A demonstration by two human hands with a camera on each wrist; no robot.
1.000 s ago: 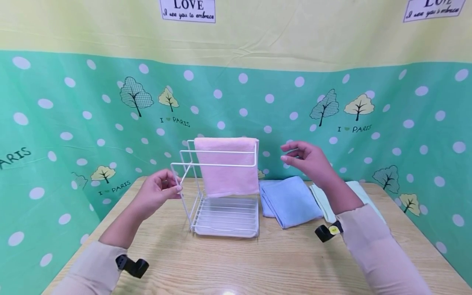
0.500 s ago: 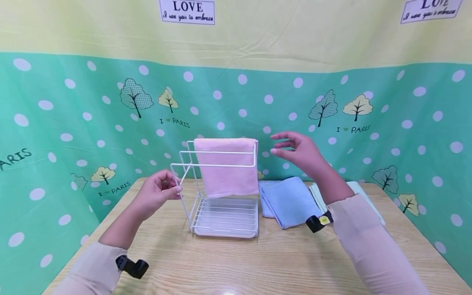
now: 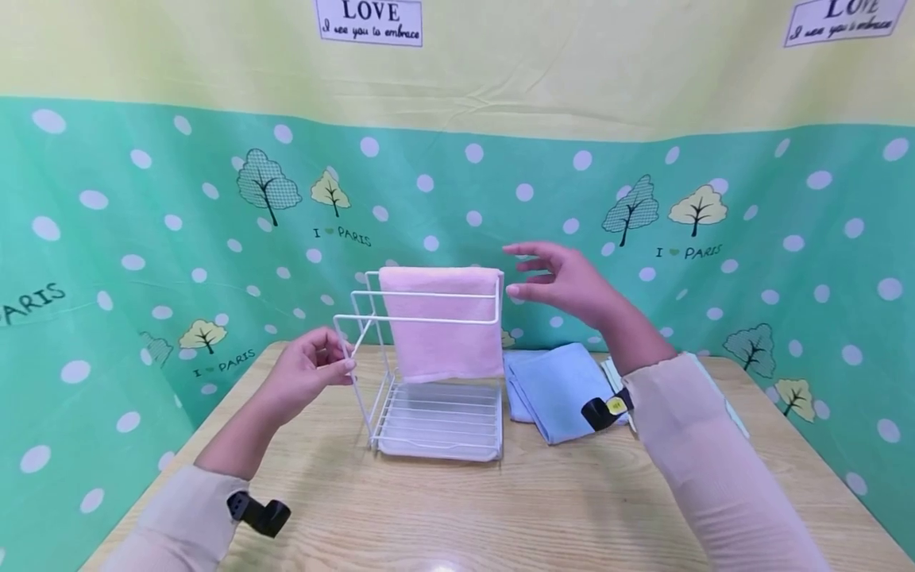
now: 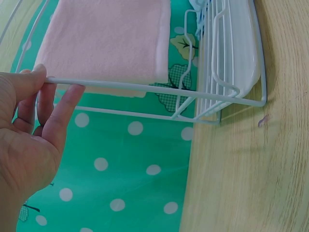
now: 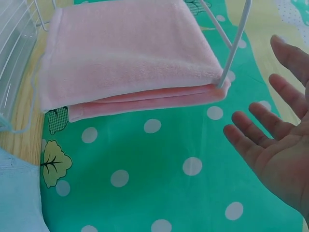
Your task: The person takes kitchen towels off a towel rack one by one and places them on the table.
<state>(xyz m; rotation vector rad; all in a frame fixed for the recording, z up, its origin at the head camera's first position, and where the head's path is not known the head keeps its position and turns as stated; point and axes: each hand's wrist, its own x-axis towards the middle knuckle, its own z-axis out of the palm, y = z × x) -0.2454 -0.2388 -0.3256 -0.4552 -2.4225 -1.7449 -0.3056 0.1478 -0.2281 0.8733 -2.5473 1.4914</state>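
Note:
A white wire rack [image 3: 415, 320] stands on the table with a pink towel [image 3: 446, 338] draped over its rearmost top bar. My left hand [image 3: 303, 373] pinches the rack's left upright between thumb and fingers, as the left wrist view also shows. To the right of the towel, my right hand [image 3: 565, 282] is raised in the air near the bar's end, its fingers spread and relaxed. In the right wrist view the folded pink towel [image 5: 130, 53] hangs apart from the right hand [image 5: 280, 145]. A pale tray [image 3: 439, 453] lies under the wire shelf at the rack's base.
A folded blue towel [image 3: 561, 393] lies on the wooden table [image 3: 457, 508] to the right of the rack. Behind it, partly hidden by my right forearm, is a pale green towel [image 3: 732, 413]. A green and yellow curtain [image 3: 457, 183] hangs close behind the table.
My right hand has moved left and slightly up, closer to the towel's right edge. My left hand stays on the rack, and the pink towel has not moved.

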